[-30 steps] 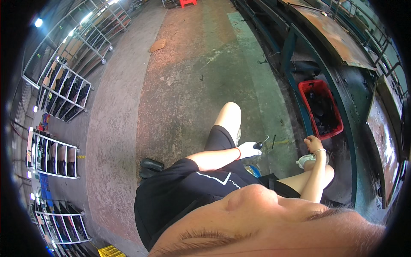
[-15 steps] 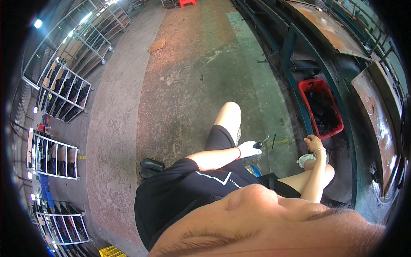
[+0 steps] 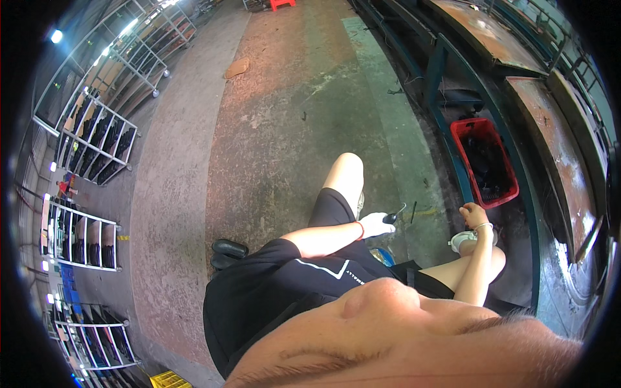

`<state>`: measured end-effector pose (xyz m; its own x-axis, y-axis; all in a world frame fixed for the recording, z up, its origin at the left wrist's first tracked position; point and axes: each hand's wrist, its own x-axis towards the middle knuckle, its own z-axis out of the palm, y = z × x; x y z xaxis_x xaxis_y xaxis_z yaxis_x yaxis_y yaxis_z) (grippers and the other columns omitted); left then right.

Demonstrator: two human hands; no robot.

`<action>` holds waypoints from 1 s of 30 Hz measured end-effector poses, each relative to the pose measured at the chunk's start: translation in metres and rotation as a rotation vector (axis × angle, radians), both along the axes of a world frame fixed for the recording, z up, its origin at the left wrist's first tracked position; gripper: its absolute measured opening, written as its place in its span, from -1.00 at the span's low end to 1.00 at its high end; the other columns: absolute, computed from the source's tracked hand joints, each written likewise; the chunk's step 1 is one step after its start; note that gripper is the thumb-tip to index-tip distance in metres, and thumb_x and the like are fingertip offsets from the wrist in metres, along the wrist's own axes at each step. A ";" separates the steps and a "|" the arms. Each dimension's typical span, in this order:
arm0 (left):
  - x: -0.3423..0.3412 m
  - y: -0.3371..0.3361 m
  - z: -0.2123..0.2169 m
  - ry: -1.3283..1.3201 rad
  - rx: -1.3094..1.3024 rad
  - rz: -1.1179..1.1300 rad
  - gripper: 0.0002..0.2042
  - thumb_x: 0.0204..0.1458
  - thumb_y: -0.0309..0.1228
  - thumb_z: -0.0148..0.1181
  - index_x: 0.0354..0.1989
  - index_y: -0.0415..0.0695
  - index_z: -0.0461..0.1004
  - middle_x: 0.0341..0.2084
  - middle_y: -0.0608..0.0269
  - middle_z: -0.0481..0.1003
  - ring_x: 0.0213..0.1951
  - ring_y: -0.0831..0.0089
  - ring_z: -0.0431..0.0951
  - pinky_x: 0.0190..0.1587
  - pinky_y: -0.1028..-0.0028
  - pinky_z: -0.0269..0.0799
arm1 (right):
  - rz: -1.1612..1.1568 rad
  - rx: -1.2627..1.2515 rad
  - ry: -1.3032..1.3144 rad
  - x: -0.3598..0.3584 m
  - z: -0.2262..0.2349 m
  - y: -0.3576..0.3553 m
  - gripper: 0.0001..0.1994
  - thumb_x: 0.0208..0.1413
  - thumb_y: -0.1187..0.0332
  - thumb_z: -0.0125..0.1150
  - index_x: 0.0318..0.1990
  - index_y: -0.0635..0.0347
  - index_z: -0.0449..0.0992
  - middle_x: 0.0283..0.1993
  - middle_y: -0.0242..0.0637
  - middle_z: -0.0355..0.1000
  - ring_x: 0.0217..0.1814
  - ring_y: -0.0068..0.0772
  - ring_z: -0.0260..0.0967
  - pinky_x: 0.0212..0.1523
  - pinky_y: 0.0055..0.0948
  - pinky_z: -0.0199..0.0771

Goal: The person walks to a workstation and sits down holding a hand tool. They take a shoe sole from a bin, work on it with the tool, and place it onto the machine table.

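My left hand (image 3: pixel 374 225) wears a white glove and is closed around the dark handle of a small tool (image 3: pixel 392 216). A thin bent metal tip sticks out of the tool above the concrete floor. My left forearm lies across my left thigh. My right hand (image 3: pixel 474 215) is bare, with a band at the wrist. It is curled into a fist low beside the blue-green metal frame (image 3: pixel 453 165), just below the red crate (image 3: pixel 484 161). I cannot make out anything inside that fist. My white shoe (image 3: pixel 460 241) is right under it.
The red crate holds dark parts under a long rusty workbench (image 3: pixel 546 123) on the right. A blue object (image 3: pixel 383 256) lies by my knee and a black shoe (image 3: pixel 228 248) sits behind me. Wheeled racks with dark items (image 3: pixel 90 139) line the left side.
Both hands stay almost where they were. The view has shifted slightly, and my right hand sits a little lower near the frame.
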<state>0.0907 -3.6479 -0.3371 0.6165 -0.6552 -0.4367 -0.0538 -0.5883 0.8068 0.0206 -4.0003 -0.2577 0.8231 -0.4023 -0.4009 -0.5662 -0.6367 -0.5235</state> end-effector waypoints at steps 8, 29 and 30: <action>0.001 -0.001 -0.005 0.036 -0.007 0.014 -0.61 -0.10 -0.16 0.29 -0.19 -0.18 0.45 -0.38 0.23 0.49 -0.28 0.46 0.41 -0.18 0.42 0.34 | 0.041 -0.041 -0.027 0.002 -0.010 -0.006 -0.66 0.01 0.17 0.17 -0.15 0.22 0.54 -0.13 0.01 0.48 0.00 -0.03 0.42 0.03 -0.27 0.37; 0.001 0.000 -0.001 0.008 -0.007 0.015 -0.63 -0.10 -0.16 0.29 -0.23 -0.16 0.44 -0.50 0.32 0.44 -0.41 0.52 0.38 -0.30 0.46 0.33 | 0.043 -0.037 -0.023 0.000 -0.005 -0.003 -0.66 0.02 0.17 0.17 -0.15 0.22 0.53 -0.21 -0.01 0.51 -0.16 -0.08 0.49 -0.09 -0.28 0.44; 0.001 0.000 0.000 0.022 -0.008 0.015 -0.64 -0.10 -0.16 0.29 -0.24 -0.15 0.44 -0.52 0.33 0.43 -0.44 0.54 0.37 -0.34 0.47 0.31 | 0.026 -0.017 0.001 0.000 -0.002 -0.002 -0.67 0.02 0.17 0.17 -0.15 0.21 0.53 -0.24 -0.01 0.52 -0.23 -0.12 0.51 -0.14 -0.29 0.46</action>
